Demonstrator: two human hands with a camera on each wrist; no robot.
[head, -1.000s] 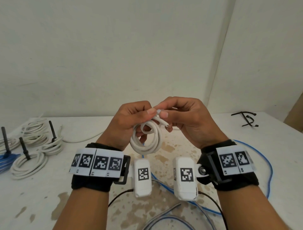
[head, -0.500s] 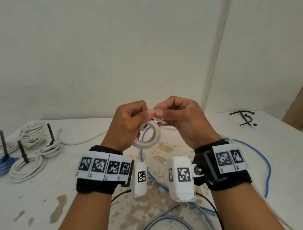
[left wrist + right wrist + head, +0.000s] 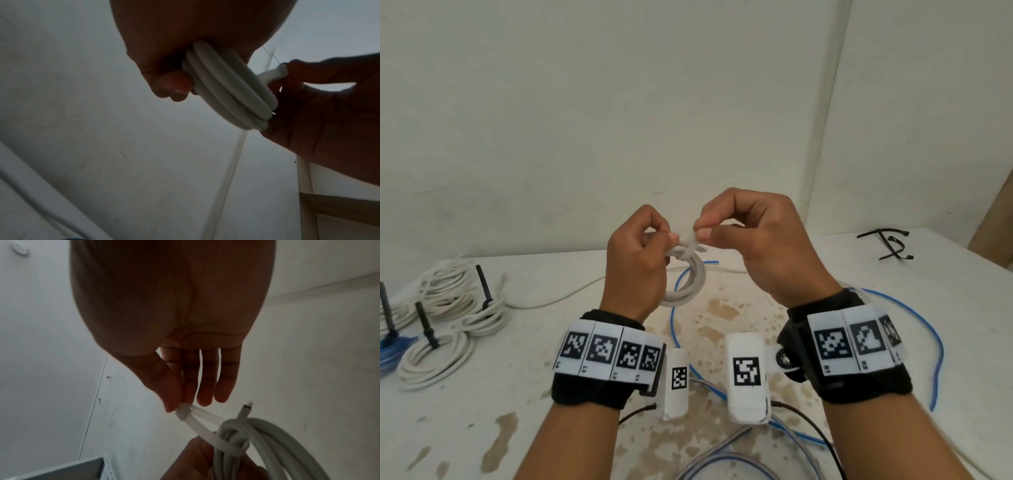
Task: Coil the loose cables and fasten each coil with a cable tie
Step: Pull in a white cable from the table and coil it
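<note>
Above a stained white tabletop (image 3: 722,308), the left hand (image 3: 635,270) grips a small coil of round white cable (image 3: 273,443) upright so the right hand (image 3: 756,246) can pinch the white plastic cable tie (image 3: 197,423) looped around it, apparently for tightening.

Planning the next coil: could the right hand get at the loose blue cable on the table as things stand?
Probably not yet: the right hand is pinching the white cable tie round the white coil. The blue cable lies uncovered below it, so once freed, likely yes.
</note>
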